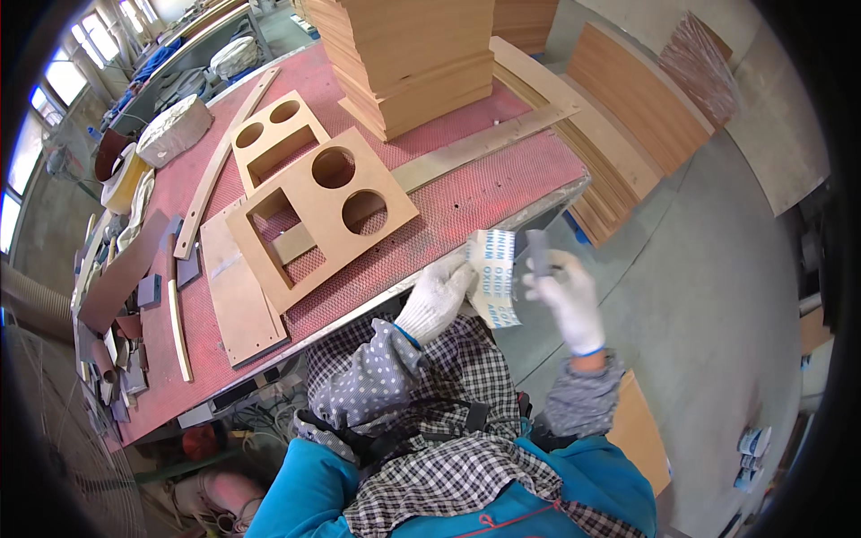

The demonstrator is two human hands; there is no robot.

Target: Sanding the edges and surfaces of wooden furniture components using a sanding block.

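Both my hands wear white knit gloves, just off the table's front edge. Gripped in my left hand [439, 291] is a cream sheet of sandpaper [493, 278], its blue-printed back showing and its lower end curling. To the right of the sheet, my right hand [569, 300] is closed on a small grey strip [538, 251], held upright and slightly blurred; its exact kind is unclear. Left of my hands, a wooden panel [305, 220] with two round holes and a rectangular opening lies on the table, partly over a similar panel [269, 117].
The red mesh-covered table [484, 193] bears a tall stack of boards [413, 63] at the back. Long wooden strips [224, 157] and a flat board [238, 287] lie around the panels. Sanding scraps and tools crowd the left end. Curved wood sheets [628, 99] lean at the right.
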